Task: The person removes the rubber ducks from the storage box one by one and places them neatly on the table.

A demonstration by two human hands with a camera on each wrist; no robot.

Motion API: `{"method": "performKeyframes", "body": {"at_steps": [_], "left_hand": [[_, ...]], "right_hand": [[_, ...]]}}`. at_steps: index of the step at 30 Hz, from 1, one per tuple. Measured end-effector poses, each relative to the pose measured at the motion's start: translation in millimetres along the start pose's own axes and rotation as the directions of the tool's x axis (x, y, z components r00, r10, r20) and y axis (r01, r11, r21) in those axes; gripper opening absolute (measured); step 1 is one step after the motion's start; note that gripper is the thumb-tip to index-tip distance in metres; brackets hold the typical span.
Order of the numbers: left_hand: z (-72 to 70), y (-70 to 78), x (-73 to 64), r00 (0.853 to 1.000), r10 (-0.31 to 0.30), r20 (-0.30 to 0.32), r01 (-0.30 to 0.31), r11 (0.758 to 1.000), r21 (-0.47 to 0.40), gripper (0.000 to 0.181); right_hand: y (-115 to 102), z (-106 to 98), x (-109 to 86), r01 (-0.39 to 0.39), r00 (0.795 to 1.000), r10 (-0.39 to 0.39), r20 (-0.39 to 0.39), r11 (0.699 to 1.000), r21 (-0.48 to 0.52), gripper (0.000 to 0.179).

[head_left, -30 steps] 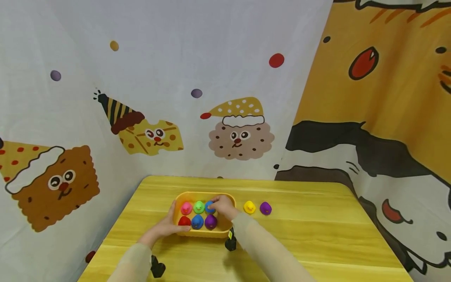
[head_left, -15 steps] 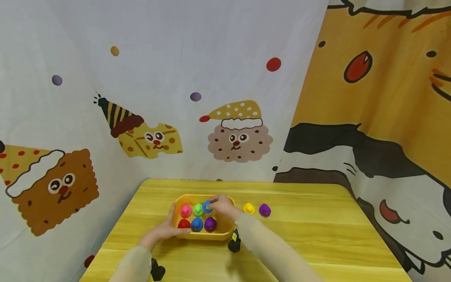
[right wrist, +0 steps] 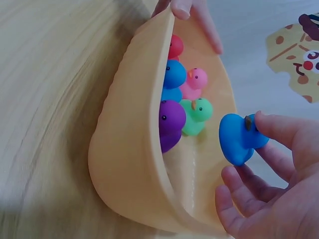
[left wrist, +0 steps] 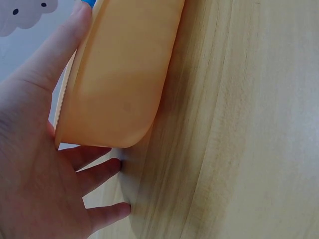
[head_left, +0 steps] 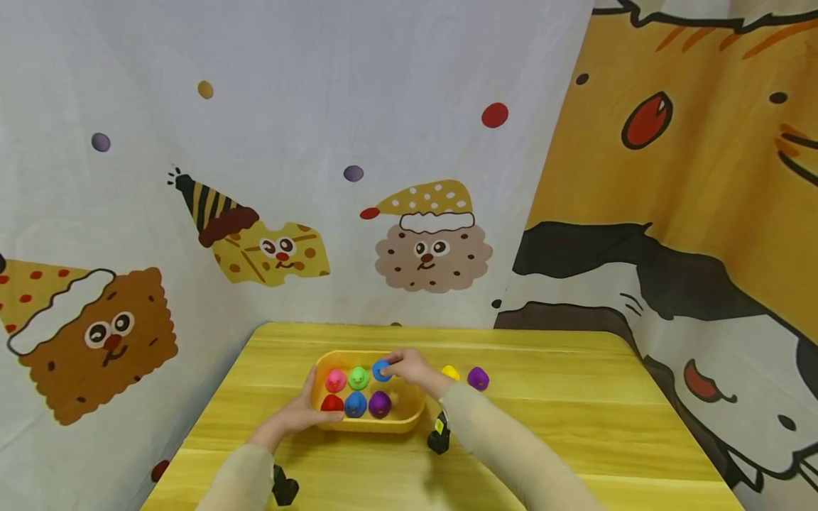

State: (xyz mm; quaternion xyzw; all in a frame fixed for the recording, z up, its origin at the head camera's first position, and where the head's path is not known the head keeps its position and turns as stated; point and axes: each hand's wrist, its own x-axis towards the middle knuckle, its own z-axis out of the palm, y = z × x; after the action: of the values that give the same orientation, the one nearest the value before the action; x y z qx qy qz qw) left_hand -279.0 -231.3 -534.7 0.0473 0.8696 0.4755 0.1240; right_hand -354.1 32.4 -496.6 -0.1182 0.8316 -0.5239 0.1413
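Note:
My right hand [head_left: 412,369] pinches a blue rubber duck [right wrist: 238,137] between thumb and fingers, above the back right part of an orange plastic tub [head_left: 405,426]. Below and left of it in the tub sit a pink duck [head_left: 335,380], a green duck [head_left: 358,377], a red duck [head_left: 331,403], a second blue duck [head_left: 355,404] and a purple duck [head_left: 380,404]. At the tub's left end my left hand [head_left: 297,415] holds it. The left wrist view shows its thumb along the rim and the other fingers spread at the tub's end wall.
On the wooden table [head_left: 575,419], right of the tub, lie a yellow duck [head_left: 451,372], partly behind my right forearm, and another purple duck [head_left: 478,378]. A printed cloth [head_left: 287,106] hangs behind the table.
The right hand lifts the blue duck and shifts it slightly right, away from the green duck. The left hand stays on the tub.

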Motion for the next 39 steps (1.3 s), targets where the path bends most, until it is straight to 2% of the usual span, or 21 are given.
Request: {"method": "performKeyframes", "body": {"at_steps": [7, 12, 23, 29, 39], "left_hand": [[-0.2, 2.3, -2.2, 1.0, 0.004, 0.007, -0.004, 1.0, -0.022, 0.132], [0.1, 1.1, -1.6, 1.0, -0.007, 0.009, 0.007, 0.999, -0.04, 0.131], [-2.2, 3.9, -3.6, 0.999, -0.028, 0.017, 0.028, 1.0, 0.001, 0.131], [-2.1, 4.9, -4.9, 0.999, -0.036, 0.018, 0.036, 0.999, 0.007, 0.129], [-1.6, 3.3, -3.0, 0.999, -0.027, 0.027, 0.026, 1.0, 0.005, 0.128]], "right_hand": [[-3, -13, -6.3, 0.02, 0.999, -0.019, 0.035, 0.999, -0.047, 0.03], [-2, -21, -9.0, 0.02, 0.999, -0.018, 0.052, 0.999, -0.045, 0.033], [-6, -40, -21.7, 0.017, 0.998, -0.016, 0.067, 1.0, -0.015, 0.033], [-5, -52, -26.6, 0.019, 0.997, -0.015, 0.071, 0.998, -0.065, 0.031], [-1, -71, -31.3, 0.014, 0.997, -0.008, 0.071, 0.997, -0.081, 0.032]]}}
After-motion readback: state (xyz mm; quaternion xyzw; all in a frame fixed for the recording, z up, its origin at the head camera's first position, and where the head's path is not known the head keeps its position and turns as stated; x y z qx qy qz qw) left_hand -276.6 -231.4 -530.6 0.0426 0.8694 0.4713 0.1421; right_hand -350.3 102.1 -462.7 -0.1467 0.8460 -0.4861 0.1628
